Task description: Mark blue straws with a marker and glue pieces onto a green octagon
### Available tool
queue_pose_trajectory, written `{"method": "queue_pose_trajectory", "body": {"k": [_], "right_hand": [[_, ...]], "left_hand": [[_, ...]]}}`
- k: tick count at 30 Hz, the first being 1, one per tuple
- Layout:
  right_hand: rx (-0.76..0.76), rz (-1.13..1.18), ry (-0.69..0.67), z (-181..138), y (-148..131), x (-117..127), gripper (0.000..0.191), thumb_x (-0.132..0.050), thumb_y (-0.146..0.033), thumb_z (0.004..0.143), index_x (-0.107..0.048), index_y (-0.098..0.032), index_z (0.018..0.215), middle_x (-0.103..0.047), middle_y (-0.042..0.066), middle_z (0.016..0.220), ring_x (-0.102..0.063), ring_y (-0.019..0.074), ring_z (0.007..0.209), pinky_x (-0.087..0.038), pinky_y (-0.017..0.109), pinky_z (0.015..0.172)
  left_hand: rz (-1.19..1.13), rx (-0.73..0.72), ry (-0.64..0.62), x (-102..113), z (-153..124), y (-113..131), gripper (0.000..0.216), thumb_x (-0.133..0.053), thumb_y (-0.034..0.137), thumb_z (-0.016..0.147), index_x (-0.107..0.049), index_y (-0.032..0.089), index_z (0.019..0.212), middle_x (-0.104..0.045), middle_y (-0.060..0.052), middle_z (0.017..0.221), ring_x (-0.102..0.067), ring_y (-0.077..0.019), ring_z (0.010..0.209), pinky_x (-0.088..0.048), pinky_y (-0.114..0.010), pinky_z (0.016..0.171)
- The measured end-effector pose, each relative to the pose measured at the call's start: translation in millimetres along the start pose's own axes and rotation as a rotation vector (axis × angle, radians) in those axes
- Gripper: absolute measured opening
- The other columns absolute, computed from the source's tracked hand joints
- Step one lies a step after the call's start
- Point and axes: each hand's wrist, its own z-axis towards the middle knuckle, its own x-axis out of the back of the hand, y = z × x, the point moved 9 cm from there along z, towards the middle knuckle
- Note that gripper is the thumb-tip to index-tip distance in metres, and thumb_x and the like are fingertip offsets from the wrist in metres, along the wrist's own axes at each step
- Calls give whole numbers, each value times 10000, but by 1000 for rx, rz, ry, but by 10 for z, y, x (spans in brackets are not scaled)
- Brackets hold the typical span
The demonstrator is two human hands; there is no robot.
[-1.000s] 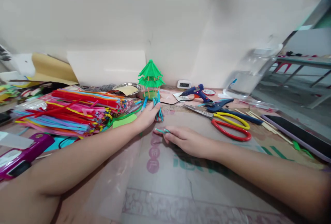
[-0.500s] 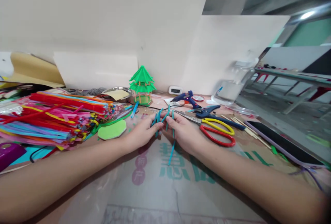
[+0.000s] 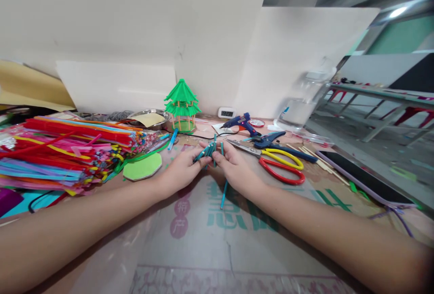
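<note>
Between both hands, above the middle of the table, is a small bunch of teal-blue pipe cleaner pieces (image 3: 209, 150). My left hand (image 3: 187, 167) is closed round the bunch, thumb pressed along its near side. Close beside it, my right hand (image 3: 233, 163) pinches one or more of the same pieces between thumb and fingers. One teal end (image 3: 224, 194) sticks out below the right hand toward me. The fingertips partly hide how the pieces lie together. Just behind the hands stands a small green two-tiered pavilion model (image 3: 182, 106).
Bundled coloured pipe cleaners (image 3: 68, 149) and a green octagonal piece (image 3: 143, 167) lie left. On the right are scissors (image 3: 281, 172), blue-handled cutters (image 3: 271, 140), a glue gun (image 3: 242, 123), wooden sticks (image 3: 325, 163) and a phone (image 3: 362, 178). A small clock (image 3: 226, 112) stands behind.
The teal pieces have drawn closer together in my left hand, and the bunch is more tilted. My right hand still pinches beside it. The view has shifted slightly.
</note>
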Motion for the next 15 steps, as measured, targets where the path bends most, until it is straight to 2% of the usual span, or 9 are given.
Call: {"method": "queue_pose_trajectory", "body": {"k": [3, 5, 7, 9, 11, 13, 15], "right_hand": [[39, -30, -18, 4, -46, -35, 190, -495, -293, 1002, -544, -252, 1181, -676, 98, 1323, -612, 227, 1276, -403, 447, 1202], [52, -45, -33, 9, -65, -51, 214, -496, -286, 997, -555, -244, 1198, -664, 104, 1344, -604, 231, 1297, -416, 435, 1187], [32, -58, -48, 11, -55, -57, 183, -493, -297, 997, -585, -237, 1143, -689, 90, 1252, -627, 234, 1239, -463, 413, 1129], [-19, -59, -53, 4, -21, -48, 171, -485, -355, 1013, -605, -233, 1026, -703, 62, 1050, -659, 233, 1081, -509, 395, 1037], [-62, -47, -30, -12, -1, -14, 292, -465, -466, 1032, -603, -230, 931, -649, 33, 851, -643, 223, 892, -536, 379, 920], [-54, -60, 35, -27, -28, 62, 403, -441, -564, 1037, -623, -225, 918, -613, 25, 797, -611, 213, 816, -531, 361, 846], [5, -125, 124, -37, -97, 163, 425, -449, -583, 1036, -659, -220, 963, -631, 38, 860, -609, 212, 860, -516, 350, 859]], "left_hand": [[11, 2, -18, -27, -4, -32, 300, -527, 426, 963, -696, 191, 885, -721, -26, 851, -663, -228, 844, -556, -330, 809], [8, -7, -27, -40, 2, -30, 307, -524, 438, 955, -701, 190, 914, -727, -26, 863, -667, -228, 853, -558, -323, 808], [7, -18, -33, -45, 10, -11, 309, -517, 445, 951, -687, 192, 900, -729, -33, 874, -671, -231, 860, -561, -325, 813], [5, -35, -40, -44, 16, 20, 313, -514, 457, 950, -671, 196, 881, -738, -44, 910, -677, -237, 889, -563, -338, 851], [3, -48, -49, -41, 16, 50, 328, -503, 469, 963, -664, 199, 869, -749, -49, 931, -684, -239, 907, -564, -354, 891], [-1, -52, -60, -38, 11, 67, 357, -474, 476, 990, -665, 198, 871, -758, -46, 914, -694, -236, 895, -568, -372, 906], [-3, -49, -67, -36, 4, 67, 391, -449, 486, 1015, -673, 193, 885, -763, -45, 895, -705, -236, 889, -573, -384, 905]]}}
